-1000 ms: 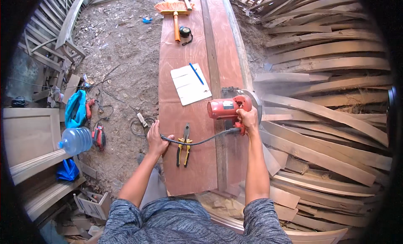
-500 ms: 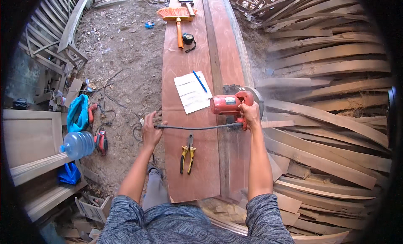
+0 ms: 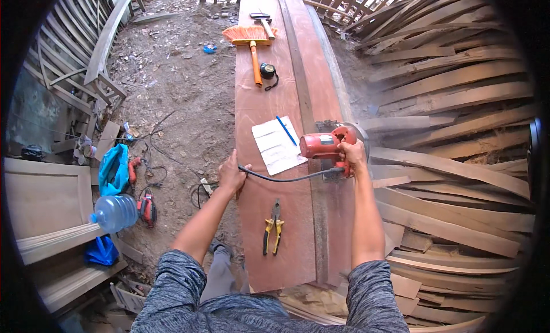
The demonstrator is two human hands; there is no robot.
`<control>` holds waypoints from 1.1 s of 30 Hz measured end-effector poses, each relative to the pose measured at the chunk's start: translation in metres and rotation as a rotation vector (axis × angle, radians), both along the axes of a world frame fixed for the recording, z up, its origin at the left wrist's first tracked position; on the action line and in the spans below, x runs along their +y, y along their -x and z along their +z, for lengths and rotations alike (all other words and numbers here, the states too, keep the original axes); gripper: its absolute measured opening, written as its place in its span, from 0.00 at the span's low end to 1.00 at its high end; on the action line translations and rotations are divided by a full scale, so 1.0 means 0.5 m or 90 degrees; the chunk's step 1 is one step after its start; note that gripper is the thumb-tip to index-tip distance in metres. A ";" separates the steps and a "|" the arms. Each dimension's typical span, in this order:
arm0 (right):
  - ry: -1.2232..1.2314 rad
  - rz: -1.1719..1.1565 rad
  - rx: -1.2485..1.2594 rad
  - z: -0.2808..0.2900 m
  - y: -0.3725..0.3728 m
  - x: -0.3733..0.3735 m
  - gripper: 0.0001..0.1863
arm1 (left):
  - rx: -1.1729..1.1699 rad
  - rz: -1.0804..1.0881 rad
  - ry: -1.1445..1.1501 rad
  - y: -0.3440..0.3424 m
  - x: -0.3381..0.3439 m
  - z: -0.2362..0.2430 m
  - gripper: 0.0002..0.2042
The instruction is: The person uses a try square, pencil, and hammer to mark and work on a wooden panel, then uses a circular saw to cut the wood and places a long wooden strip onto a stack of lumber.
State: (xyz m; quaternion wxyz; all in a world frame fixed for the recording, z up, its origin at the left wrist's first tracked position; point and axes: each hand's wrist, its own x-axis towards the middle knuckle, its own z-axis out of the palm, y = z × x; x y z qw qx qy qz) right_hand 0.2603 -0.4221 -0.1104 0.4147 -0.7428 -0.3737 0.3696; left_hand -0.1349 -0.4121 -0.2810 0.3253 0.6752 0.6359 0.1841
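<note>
My right hand (image 3: 354,154) grips the handle of a red circular saw (image 3: 318,145) at the right part of a long reddish plywood board (image 3: 258,184), along a darker strip; pale dust hangs beside its blade guard, and the blade is hidden. At the board's left edge, my left hand (image 3: 232,175) has the saw's black power cord (image 3: 289,178) at its thumb and fingers. Left of the saw lie a white paper (image 3: 272,147) and blue pen (image 3: 286,131). Yellow-handled pliers (image 3: 274,230) rest nearer me. Farther up are an orange broom head (image 3: 252,36) and a tape measure (image 3: 267,71).
Stacked timber strips (image 3: 452,207) crowd the right side. On the left are a wooden door panel (image 3: 46,201), water jug (image 3: 114,211), teal bag (image 3: 112,167), red power tool (image 3: 147,209), blue bag (image 3: 100,250) and loose cables (image 3: 160,150) on dirt. Wooden frames (image 3: 103,58) stand behind.
The saw in my right hand has moved forward along the board, now beside the paper. My left hand has shifted forward along the left edge with the cord. The whole view has shifted slightly.
</note>
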 end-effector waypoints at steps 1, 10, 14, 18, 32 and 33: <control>-0.011 0.001 0.017 0.002 0.005 0.005 0.02 | -0.009 0.013 -0.039 0.002 -0.003 -0.004 0.44; -0.005 0.001 -0.012 0.008 0.014 0.067 0.02 | -0.069 0.011 -0.034 0.013 0.013 0.005 0.43; -0.018 0.009 0.035 -0.001 0.013 0.086 0.02 | -0.073 0.014 -0.068 0.016 0.011 0.004 0.42; -0.006 0.004 0.001 0.004 0.023 0.123 0.04 | -0.077 -0.003 -0.074 0.023 0.022 0.005 0.41; 0.011 -0.019 0.046 -0.001 0.007 0.228 0.05 | -0.081 -0.035 -0.022 0.034 0.033 0.029 0.41; 0.012 -0.020 0.028 -0.007 0.013 0.234 0.06 | -0.078 -0.039 -0.018 0.042 0.032 0.033 0.41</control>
